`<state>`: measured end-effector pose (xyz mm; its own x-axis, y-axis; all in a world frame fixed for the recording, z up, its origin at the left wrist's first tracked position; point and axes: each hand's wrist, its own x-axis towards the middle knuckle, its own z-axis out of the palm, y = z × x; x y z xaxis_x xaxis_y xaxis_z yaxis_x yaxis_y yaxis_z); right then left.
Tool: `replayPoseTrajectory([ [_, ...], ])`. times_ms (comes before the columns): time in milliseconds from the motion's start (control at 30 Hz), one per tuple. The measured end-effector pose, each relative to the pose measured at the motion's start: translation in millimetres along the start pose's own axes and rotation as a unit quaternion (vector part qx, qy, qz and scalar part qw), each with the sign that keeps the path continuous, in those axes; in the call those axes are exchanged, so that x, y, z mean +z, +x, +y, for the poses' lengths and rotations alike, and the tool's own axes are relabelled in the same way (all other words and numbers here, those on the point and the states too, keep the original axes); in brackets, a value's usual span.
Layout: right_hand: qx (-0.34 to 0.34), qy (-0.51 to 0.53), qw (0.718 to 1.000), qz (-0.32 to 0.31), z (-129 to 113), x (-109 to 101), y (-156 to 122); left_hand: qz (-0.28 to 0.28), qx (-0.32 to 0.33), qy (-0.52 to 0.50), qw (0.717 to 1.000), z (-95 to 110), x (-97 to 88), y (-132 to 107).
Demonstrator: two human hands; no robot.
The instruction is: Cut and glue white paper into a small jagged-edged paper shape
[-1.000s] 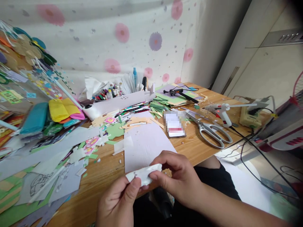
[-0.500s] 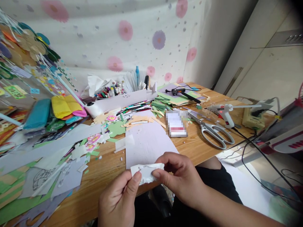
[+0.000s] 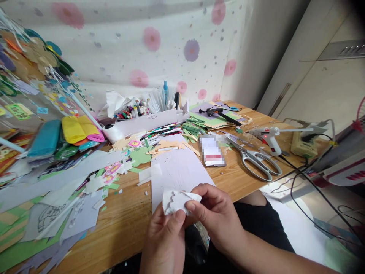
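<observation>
A small white piece of paper [image 3: 179, 201] with a wavy, scalloped edge is held between my two hands, just over the table's front edge. My left hand [image 3: 168, 236] pinches it from below left, thumb on top. My right hand [image 3: 218, 213] grips its right end between thumb and fingers. Behind the paper lies a pale lilac sheet [image 3: 182, 171], flat on the wooden table. What the fingers do behind the paper is hidden.
Scissors [image 3: 258, 161], a blurred-out phone [image 3: 212, 150] and a white glue gun [image 3: 269, 139] with a cord lie to the right. A black glue gun [image 3: 219, 113] rests on stacked paper behind. Paper scraps [image 3: 111, 175] litter the left. A box of markers [image 3: 148, 120] stands at the back.
My left hand has moved right, closer to my right hand, and its thumb has shifted along the paper. The paper is turned, now showing its scalloped edge.
</observation>
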<state>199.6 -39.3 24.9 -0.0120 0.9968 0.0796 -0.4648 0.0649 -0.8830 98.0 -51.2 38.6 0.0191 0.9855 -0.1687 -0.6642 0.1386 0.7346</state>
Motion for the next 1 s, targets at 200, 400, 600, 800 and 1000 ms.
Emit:
replayPoseTrajectory([
  [200, -0.121, -0.158, 0.98, 0.0, 3.1, -2.1, -4.6, 0.047, 0.006, 0.009, 0.999, 0.6, 0.0, 3.3],
  [400, -0.283, -0.317, 0.905, -0.029, -11.5, -17.6, 2.2, 0.092, 0.109, 0.158, 0.977, 6.2, -5.1, 0.1],
  [600, -0.302, -0.399, 0.863, -0.074, -26.0, -14.9, 9.2, 0.078, 0.246, 0.406, 0.876, 10.3, -12.0, -3.4],
  [800, -0.275, -0.418, 0.863, -0.072, -28.5, -12.7, 10.0, 0.07, 0.301, 0.529, 0.791, 18.1, -13.7, -2.1],
  [1000, -0.15, -0.367, 0.915, -0.081, -34.7, -18.1, 17.2, 0.1, 0.229, 0.499, 0.83, 21.1, -17.3, 9.8],
])
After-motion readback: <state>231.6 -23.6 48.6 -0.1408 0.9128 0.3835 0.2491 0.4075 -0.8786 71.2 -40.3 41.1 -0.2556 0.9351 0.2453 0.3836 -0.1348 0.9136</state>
